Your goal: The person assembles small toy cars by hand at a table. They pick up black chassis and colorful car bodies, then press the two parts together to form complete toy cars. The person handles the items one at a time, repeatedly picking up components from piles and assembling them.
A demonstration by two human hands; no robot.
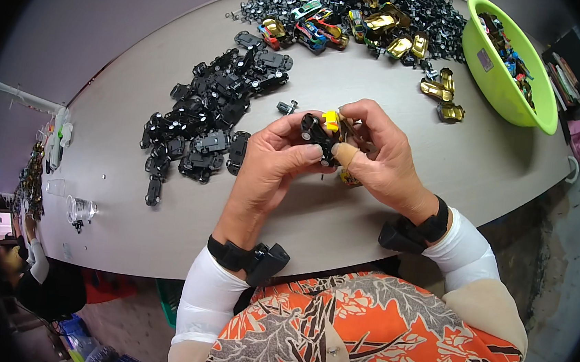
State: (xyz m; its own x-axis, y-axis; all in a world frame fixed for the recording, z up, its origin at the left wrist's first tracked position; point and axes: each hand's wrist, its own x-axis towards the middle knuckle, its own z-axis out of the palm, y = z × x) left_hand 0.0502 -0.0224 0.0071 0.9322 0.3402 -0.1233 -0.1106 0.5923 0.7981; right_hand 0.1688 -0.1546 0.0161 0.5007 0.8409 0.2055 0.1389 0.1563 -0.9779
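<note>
In front of my chest both hands are closed around small toy car parts. My left hand (271,159) pinches a black toy car chassis (308,129) with small wheels between thumb and fingers. A bright yellow piece (331,120) stands up beside the chassis, between the two hands. My right hand (388,162), with a tan bandage on its thumb, grips a toy car body that its fingers mostly hide; a yellow patterned bit shows below the thumb. Just beyond my left fingers a small wheeled part (287,107) lies on the table.
Black chassis (221,96) are heaped left of my hands. Toward the far edge lie a pile of wheel parts (285,5), colourful car bodies (311,34) and gold ones (437,90). A green basin (540,119) stands far right, a clear cup (82,210) at left. Another person (53,284) works at far left.
</note>
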